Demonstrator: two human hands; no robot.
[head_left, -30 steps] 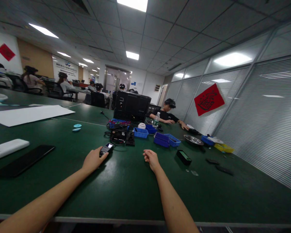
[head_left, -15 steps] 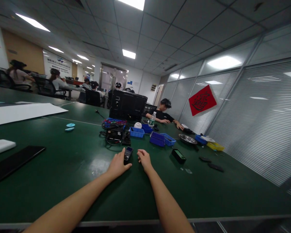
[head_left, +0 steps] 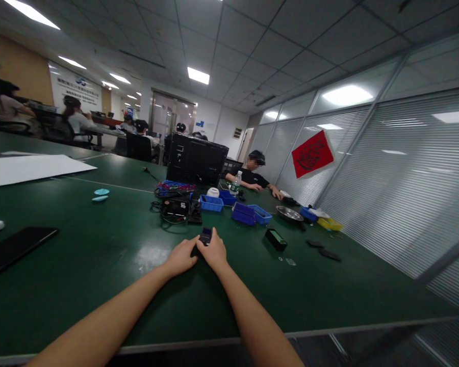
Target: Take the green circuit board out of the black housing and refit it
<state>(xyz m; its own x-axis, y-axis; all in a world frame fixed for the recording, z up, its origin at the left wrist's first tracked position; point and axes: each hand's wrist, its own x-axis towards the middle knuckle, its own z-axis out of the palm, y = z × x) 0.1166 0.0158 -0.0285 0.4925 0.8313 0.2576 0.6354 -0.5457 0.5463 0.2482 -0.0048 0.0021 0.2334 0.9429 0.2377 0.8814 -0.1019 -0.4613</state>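
Both my hands meet on a small black handheld device (head_left: 205, 236) with a little screen, lying on the green table (head_left: 99, 255). My left hand (head_left: 180, 256) grips its near left side, fingers curled around it. My right hand (head_left: 214, 252) is closed on its right side, thumb on top. The lower part of the device is hidden behind my fingers.
Beyond my hands lie a tangle of cables and black electronics (head_left: 175, 208), blue bins (head_left: 247, 213), a black box (head_left: 275, 239), a metal dish (head_left: 289, 213) and a large black case (head_left: 196, 160). A dark phone (head_left: 15, 246) lies at left. A person (head_left: 254, 176) sits across the table.
My left hand slid the device rightward across the table toward the middle. My right hand came in and closed on it. The view shifted right.
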